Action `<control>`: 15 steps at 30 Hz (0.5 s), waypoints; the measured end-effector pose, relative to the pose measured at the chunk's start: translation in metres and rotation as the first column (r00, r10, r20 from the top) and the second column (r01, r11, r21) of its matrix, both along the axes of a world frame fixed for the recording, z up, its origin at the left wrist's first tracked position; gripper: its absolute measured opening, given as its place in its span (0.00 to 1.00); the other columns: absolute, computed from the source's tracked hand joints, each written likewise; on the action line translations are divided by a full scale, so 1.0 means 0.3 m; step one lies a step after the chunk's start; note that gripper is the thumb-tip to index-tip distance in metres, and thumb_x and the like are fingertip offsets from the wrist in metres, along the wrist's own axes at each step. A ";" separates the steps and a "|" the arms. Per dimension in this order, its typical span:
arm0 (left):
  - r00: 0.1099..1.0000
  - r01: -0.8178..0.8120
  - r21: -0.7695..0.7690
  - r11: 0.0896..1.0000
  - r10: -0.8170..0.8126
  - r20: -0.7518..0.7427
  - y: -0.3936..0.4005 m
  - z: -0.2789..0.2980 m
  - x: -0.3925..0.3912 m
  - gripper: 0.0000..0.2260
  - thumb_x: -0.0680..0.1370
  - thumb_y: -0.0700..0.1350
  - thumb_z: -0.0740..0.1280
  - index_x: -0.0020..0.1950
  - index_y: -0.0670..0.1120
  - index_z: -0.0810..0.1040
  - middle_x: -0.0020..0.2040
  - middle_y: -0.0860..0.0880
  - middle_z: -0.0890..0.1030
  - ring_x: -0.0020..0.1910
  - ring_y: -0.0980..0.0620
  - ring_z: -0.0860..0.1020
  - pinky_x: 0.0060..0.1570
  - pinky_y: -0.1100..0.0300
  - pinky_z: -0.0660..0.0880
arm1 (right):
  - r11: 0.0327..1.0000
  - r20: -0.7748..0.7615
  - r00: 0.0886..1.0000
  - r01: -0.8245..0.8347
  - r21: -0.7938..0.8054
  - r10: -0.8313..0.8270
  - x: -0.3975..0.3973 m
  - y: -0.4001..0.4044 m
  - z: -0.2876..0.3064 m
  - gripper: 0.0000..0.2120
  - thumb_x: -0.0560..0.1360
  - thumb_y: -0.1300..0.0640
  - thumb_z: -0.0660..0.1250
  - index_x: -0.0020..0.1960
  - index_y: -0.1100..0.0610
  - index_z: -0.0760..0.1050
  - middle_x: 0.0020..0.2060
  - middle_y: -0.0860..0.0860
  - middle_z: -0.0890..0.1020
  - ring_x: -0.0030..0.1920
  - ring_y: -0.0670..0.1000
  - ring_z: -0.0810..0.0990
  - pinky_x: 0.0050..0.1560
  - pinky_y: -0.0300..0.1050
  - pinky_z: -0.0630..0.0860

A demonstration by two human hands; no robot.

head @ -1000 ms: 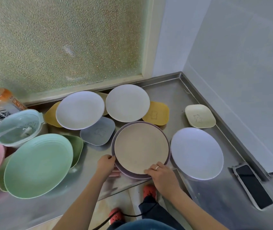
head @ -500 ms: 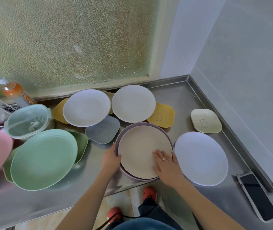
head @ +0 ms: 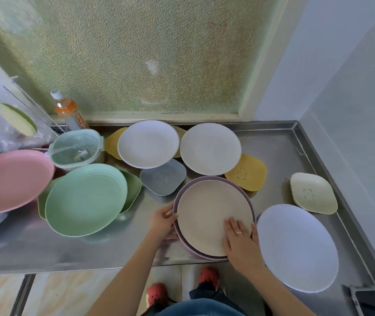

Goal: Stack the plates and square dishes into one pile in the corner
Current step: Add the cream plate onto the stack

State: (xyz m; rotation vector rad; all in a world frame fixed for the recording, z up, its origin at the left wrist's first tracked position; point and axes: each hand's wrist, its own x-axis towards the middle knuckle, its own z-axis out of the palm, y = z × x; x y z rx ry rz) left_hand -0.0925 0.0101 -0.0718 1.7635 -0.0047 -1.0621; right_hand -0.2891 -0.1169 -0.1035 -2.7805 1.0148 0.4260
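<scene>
Left hand (head: pixel 162 221) curled round the left rim of the beige plate (head: pixel 207 209) and the purple plate (head: pixel 250 202) under it, thumb on top, fingers tucked beneath the edge. Right hand (head: pixel 239 238) spread flat, palm down, on the beige plate's near right side, pinching nothing. Both plates at the counter (head: pixel 277 151)'s front edge, near rim just overhanging it.

Corner (head: pixel 294 131) bare, well apart from this pair. Between: yellow dish (head: pixel 247 173) touching the purple rim, cream dish (head: pixel 314 196) by the right wall, white plate (head: pixel 296 247) just beside the right hand.

Likely trouble:
- Tipping off the front edge, with a flat palm pressing the overhanging side and only one hand actually gripping.
- Beige plate sliding on the purple one if lifted tilted; smooth surfaces, nothing locking them.
- Clipping the yellow dish or white plate on the way to the corner, given how tightly all sit.
- Wobbly pile if square dishes end up under round plates; probably better with large rounds at the bottom.
- Phone (head: pixel 368 303) near the front right edge, at risk from a sweeping forearm.
</scene>
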 end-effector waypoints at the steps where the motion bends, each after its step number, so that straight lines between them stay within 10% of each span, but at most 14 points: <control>1: 1.000 -0.005 0.007 1.000 0.005 -0.025 0.001 -0.004 0.002 0.16 0.78 0.37 0.64 0.64 0.50 0.76 0.42 0.48 0.83 0.38 0.45 0.82 0.30 0.58 0.81 | 1.000 0.036 0.999 0.001 -0.028 0.000 -0.003 0.001 -0.002 0.27 0.75 0.46 0.46 0.68 0.54 0.70 0.64 0.51 0.76 0.63 0.55 0.75 0.65 0.63 0.65; 7: 0.959 -0.108 0.177 0.978 0.056 0.277 0.062 -0.022 0.029 0.17 0.76 0.42 0.66 0.64 0.47 0.73 0.44 0.49 0.81 0.35 0.47 0.81 0.41 0.45 0.81 | 0.997 0.383 0.921 -0.060 -0.053 0.076 0.078 0.011 0.028 0.12 0.75 0.55 0.64 0.58 0.50 0.77 0.50 0.45 0.83 0.51 0.49 0.80 0.66 0.57 0.62; 11: 0.726 -0.307 0.382 0.872 -0.045 0.686 0.202 0.038 0.096 0.25 0.77 0.46 0.64 0.72 0.50 0.60 0.68 0.48 0.70 0.50 0.38 0.79 0.39 0.54 0.71 | 0.984 0.465 0.868 -0.175 -0.044 0.175 0.222 0.071 0.049 0.15 0.75 0.52 0.54 0.53 0.48 0.77 0.44 0.44 0.83 0.47 0.48 0.80 0.64 0.53 0.57; 15: 0.725 -0.133 0.744 0.655 -0.448 0.524 0.356 0.030 0.200 0.18 0.78 0.46 0.62 0.68 0.49 0.66 0.66 0.48 0.73 0.53 0.40 0.79 0.41 0.52 0.73 | 0.949 0.503 0.818 -0.314 -0.018 0.280 0.333 0.145 0.046 0.15 0.72 0.53 0.53 0.51 0.48 0.77 0.44 0.43 0.82 0.45 0.48 0.80 0.63 0.51 0.56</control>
